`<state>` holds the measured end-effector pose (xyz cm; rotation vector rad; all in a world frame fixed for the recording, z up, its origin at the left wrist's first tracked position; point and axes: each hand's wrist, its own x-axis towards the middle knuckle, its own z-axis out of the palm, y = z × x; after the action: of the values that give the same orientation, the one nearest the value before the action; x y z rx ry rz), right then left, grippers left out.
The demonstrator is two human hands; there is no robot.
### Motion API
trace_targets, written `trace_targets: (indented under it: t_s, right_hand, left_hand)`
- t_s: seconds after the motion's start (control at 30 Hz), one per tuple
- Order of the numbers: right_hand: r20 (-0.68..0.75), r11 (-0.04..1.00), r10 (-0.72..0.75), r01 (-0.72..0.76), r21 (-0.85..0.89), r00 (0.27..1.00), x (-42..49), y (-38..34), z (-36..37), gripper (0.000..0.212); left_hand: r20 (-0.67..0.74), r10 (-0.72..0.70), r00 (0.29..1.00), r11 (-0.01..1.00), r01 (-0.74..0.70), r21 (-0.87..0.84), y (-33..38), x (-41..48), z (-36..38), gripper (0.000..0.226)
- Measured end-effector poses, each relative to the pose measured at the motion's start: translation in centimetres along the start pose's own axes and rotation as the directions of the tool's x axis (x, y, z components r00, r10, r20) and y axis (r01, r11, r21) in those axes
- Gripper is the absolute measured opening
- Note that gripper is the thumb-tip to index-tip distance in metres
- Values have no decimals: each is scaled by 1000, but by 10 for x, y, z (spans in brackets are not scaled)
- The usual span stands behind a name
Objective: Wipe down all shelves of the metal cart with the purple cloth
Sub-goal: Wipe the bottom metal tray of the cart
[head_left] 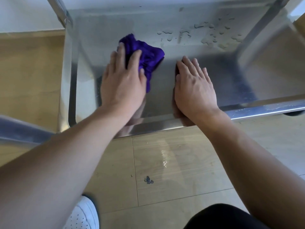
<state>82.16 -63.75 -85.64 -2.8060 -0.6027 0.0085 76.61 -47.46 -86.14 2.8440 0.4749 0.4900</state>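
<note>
The bottom shelf of the metal cart [231,76] fills the upper half of the head view, low above the floor. A crumpled purple cloth [146,55] lies on its left-centre part. My left hand [123,80] presses flat on the cloth, fingers spread over its near side. My right hand [194,88] rests flat and empty on the bare steel just right of the cloth, with its wrist over the shelf's front rim. Water droplets [212,33] bead on the far right part of the shelf.
Cart uprights rise at the far left [61,12] and far right [260,28]. Another metal edge [19,129] juts in from the left. A wood-pattern floor [173,171] with a wet streak and a dark spot lies below; my white shoe [84,214] stands near the bottom.
</note>
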Motion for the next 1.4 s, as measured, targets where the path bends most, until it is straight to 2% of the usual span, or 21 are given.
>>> trace_targets:
  t_s: [0.17, 0.23, 0.4, 0.47, 0.53, 0.6, 0.67, 0.8, 0.9, 1.0, 1.23, 1.33, 1.4]
  right_hand:
    - [-14, 999, -5, 5, -35, 1000, -1, -1, 3, 51]
    - [-17, 999, -6, 6, -40, 1000, -2, -3, 3, 51]
    - [-19, 999, -7, 6, -35, 1000, -3, -3, 3, 51]
    - [-11, 1000, -5, 5, -30, 1000, -3, -5, 2, 51]
    - [16, 998, -64, 65, -6, 998, -4, -7, -1, 51]
    - [53, 983, -184, 184, 5, 981, -6, -10, -4, 51]
    - [99, 971, -239, 241, -6, 966, -7, -11, -6, 51]
    - [142, 963, -264, 270, -19, 954, -8, -11, -8, 53]
    - [141, 965, -260, 263, -7, 955, -10, -12, -7, 53]
    - [138, 967, -252, 256, -13, 958, -10, -15, -5, 53]
    - [126, 962, -268, 273, -25, 955, -10, -17, -2, 52]
    - [85, 965, -263, 263, 21, 961, -10, -17, -2, 53]
    - [31, 968, -235, 232, 94, 971, -10, -16, 0, 55]
  left_hand:
    - [-32, -188, 982, 981, 189, 42, -46, 13, -10, 55]
    - [-18, -162, 987, 986, 163, 35, -42, 16, -9, 56]
    - [43, 47, 998, 998, -46, -32, -19, 19, -2, 55]
    - [40, 82, 996, 996, -81, -32, -18, 22, 1, 55]
    - [45, 97, 994, 995, -97, 9, -18, 25, 3, 51]
    - [46, 93, 995, 995, -95, 25, -17, 28, 5, 43]
    - [28, 70, 997, 998, -70, 6, -16, 30, 4, 36]
    - [-27, 30, 999, 999, -31, -9, -32, 30, -2, 30]
    - [-82, -79, 993, 997, 80, 11, -51, 32, -8, 28]
    - [-82, -155, 984, 987, 152, -40, -63, 37, -10, 29]
    - [-83, -142, 986, 980, 128, -151, -55, 43, -2, 31]
    - [-53, -137, 989, 973, 125, -194, -36, 54, 3, 30]
    - [-30, -82, 996, 964, 71, -257, -15, 63, 10, 29]
